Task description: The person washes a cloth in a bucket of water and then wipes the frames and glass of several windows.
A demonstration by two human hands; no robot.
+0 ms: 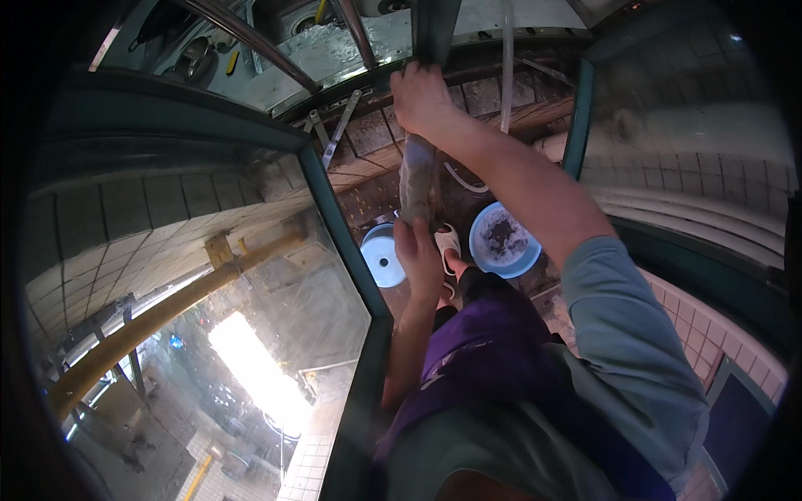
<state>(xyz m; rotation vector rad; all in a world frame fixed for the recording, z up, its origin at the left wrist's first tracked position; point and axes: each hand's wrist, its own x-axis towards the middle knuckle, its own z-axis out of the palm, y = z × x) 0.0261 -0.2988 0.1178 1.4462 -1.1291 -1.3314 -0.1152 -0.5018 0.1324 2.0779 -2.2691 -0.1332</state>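
Observation:
A wet, light-coloured cloth (415,172) hangs stretched between my two hands. My right hand (421,94) is closed around its upper end, beside the green window frame post. Lower down, my left hand (418,250) grips the other end with the thumb and fingers. Below the cloth, on the dark floor, stand a light blue plastic basin or stool (383,262) with a small round hole and, to the right, a blue basin (505,240) of sudsy water. My feet in light sandals (447,249) are between them.
Green-framed glass window panes (351,238) stand open at left and right. Metal bars (250,44) cross in front of a wet counter (376,37) with a sink. A clear hose (507,75) hangs down. White pipes (689,219) show through the right pane.

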